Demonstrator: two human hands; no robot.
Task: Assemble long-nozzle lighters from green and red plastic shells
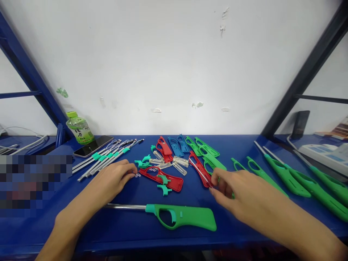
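Observation:
My left hand (118,177) has its thumb and fingertips drawn together beside a small white part (138,175); anything between them is too small to make out. Just right of it lies a red lighter shell half (174,183), with teal triggers (164,190) on and below it. My right hand (231,188) pinches the lower end of another red shell half (199,169), which lies tilted on the table with a thin metal piece along it. Nearer to me, between both hands, lies an assembled green lighter (190,216) with a metal tube.
Clear fuel tanks (179,168), blue shell halves (176,145) and green shell halves (206,146) lie at the back. Metal tubes with wires (108,159), a phone (94,145) and a bottle (80,128) are left. Several green lighters (288,177) lie right. A wall (174,72) stands behind.

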